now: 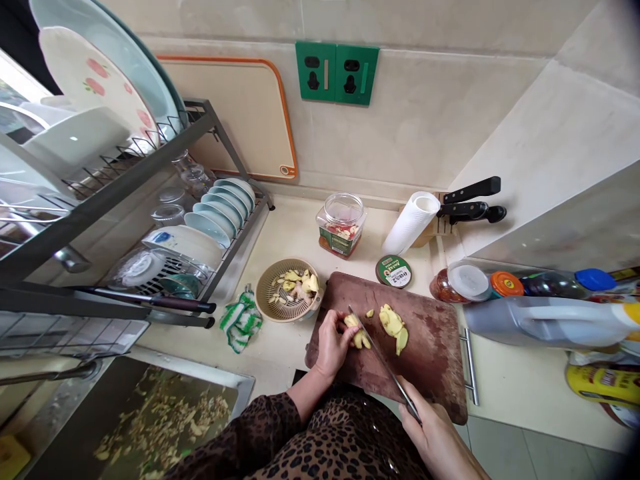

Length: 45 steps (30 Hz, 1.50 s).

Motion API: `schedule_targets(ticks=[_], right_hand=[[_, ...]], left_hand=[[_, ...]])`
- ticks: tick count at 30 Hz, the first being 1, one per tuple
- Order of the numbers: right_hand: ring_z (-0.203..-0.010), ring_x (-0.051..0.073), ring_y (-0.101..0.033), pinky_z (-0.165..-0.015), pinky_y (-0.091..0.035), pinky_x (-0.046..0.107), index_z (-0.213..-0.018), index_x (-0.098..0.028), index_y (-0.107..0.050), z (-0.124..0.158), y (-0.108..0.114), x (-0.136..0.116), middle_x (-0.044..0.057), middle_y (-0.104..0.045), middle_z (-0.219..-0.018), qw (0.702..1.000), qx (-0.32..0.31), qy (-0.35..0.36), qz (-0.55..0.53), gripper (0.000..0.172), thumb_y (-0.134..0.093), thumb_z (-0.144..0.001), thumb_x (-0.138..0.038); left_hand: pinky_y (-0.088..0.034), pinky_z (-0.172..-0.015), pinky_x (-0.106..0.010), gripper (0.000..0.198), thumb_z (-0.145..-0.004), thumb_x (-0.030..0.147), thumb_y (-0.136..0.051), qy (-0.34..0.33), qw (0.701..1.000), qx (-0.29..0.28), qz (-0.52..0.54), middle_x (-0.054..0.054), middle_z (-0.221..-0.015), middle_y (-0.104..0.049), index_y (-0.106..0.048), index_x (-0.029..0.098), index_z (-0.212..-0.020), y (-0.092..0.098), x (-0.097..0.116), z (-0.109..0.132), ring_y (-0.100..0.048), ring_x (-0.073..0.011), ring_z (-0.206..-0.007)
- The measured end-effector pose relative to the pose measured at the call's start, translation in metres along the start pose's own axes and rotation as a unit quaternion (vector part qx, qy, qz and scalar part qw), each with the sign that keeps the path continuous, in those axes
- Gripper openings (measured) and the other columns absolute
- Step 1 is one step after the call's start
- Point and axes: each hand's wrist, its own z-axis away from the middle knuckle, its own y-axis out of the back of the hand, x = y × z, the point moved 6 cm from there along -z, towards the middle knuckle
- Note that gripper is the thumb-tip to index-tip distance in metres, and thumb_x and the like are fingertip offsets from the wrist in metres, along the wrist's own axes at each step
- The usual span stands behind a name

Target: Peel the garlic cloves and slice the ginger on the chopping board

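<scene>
On a dark brown cutting board [430, 347], my left hand [332, 343] holds a pale yellow piece of ginger [357, 332] with its fingers closed around the near side. My right hand [425, 427] grips the handle of a knife [383, 363], whose blade points away from me and lies against the ginger. Sliced ginger [393, 325] forms a small pile to the right of the blade, with one small bit between. Left of the board, a beige colander [265, 305] holds garlic cloves and ginger chunks.
Behind the board stand an open jar [341, 227], its green lid [395, 271], a paper towel roll [411, 223] and black-handled knives [473, 200]. Bottles [540, 320] line the right. A dish rack [165, 160], a cloth [241, 319] and a sink with peelings [245, 393] are left.
</scene>
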Motion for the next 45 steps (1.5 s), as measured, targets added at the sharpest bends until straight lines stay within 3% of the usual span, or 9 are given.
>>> schedule_targets(ticks=[5,12,17,21,26,32,38,45], right_hand=[[-0.097,0.023,-0.066,-0.083,-0.049,0.029,-0.126,-0.019,-0.054,-0.014,-0.002,-0.013,0.01,-0.07,-0.104,1.0,-0.021,-0.017,-0.012,0.046,-0.037,-0.086,-0.035],[-0.085,0.025,-0.068,-0.074,-0.05,0.031,-0.121,-0.019,-0.057,-0.042,-0.019,-0.016,0.01,-0.072,-0.094,0.999,0.032,-0.039,0.019,0.044,-0.04,-0.084,-0.036],[-0.086,0.024,-0.068,-0.073,-0.05,0.029,-0.125,-0.019,-0.054,-0.031,-0.013,-0.013,0.01,-0.072,-0.097,0.999,0.029,-0.024,0.027,0.046,-0.035,-0.087,-0.037],[-0.089,0.023,-0.067,-0.076,-0.049,0.027,-0.127,-0.016,-0.05,-0.015,-0.008,-0.012,0.011,-0.071,-0.097,1.0,-0.014,-0.016,0.01,0.048,-0.03,-0.089,-0.037],[-0.093,0.023,-0.066,-0.079,-0.049,0.027,-0.126,-0.02,-0.052,-0.006,0.002,-0.007,0.009,-0.072,-0.096,0.999,-0.03,-0.004,-0.026,0.044,-0.039,-0.087,-0.036],[-0.086,0.022,-0.067,-0.078,-0.049,0.027,-0.127,-0.02,-0.052,-0.021,-0.001,-0.014,0.009,-0.071,-0.095,0.999,-0.043,-0.015,-0.019,0.044,-0.037,-0.088,-0.035],[-0.088,0.024,-0.066,-0.079,-0.048,0.031,-0.123,-0.017,-0.054,-0.057,-0.019,-0.024,0.01,-0.071,-0.093,1.0,0.008,-0.01,0.006,0.044,-0.038,-0.086,-0.035],[-0.086,0.023,-0.067,-0.078,-0.048,0.028,-0.126,-0.018,-0.051,-0.036,-0.008,-0.015,0.011,-0.071,-0.092,1.0,-0.012,-0.013,0.012,0.047,-0.032,-0.089,-0.039]], left_hand=[[-0.045,-0.048,-0.021,0.031,-0.076,0.041,-0.064,-0.011,1.0,0.004,0.0,0.003,-0.071,-0.051,-0.046,0.018,-0.087,-0.001,0.0,-0.001,-0.052,-0.0101,-0.053],[-0.046,-0.052,-0.022,0.023,-0.079,0.035,-0.06,-0.046,0.999,0.004,-0.021,-0.001,-0.082,-0.054,-0.05,0.018,-0.089,0.0,0.001,0.0,-0.053,-0.0109,-0.061],[-0.045,-0.048,-0.021,0.02,-0.079,0.031,-0.059,-0.025,1.0,0.001,0.001,0.0,-0.077,-0.054,-0.048,0.018,-0.089,0.0,-0.004,0.0,-0.054,-0.011,-0.058],[-0.044,-0.046,-0.02,0.029,-0.075,0.034,-0.065,-0.007,1.0,0.012,0.024,0.002,-0.072,-0.053,-0.047,0.018,-0.09,0.0,-0.004,-0.001,-0.053,-0.0107,-0.055],[-0.045,-0.049,-0.021,0.032,-0.074,0.037,-0.066,-0.009,0.999,0.026,0.028,0.003,-0.071,-0.051,-0.044,0.019,-0.086,0.001,-0.004,-0.002,-0.053,-0.0101,-0.055],[-0.045,-0.052,-0.022,0.028,-0.077,0.038,-0.063,-0.029,0.999,0.015,0.003,0.002,-0.075,-0.05,-0.044,0.019,-0.086,0.001,-0.004,-0.002,-0.052,-0.0102,-0.057],[-0.046,-0.051,-0.022,0.022,-0.08,0.034,-0.06,-0.039,0.999,0.007,0.0,0.001,-0.077,-0.05,-0.046,0.019,-0.086,0.002,-0.002,-0.001,-0.052,-0.0107,-0.06],[-0.047,-0.043,-0.018,0.017,-0.081,0.029,-0.057,-0.016,0.998,0.012,0.058,0.002,-0.076,-0.047,-0.045,0.019,-0.087,0.0,-0.005,-0.001,-0.052,-0.0083,-0.054]])
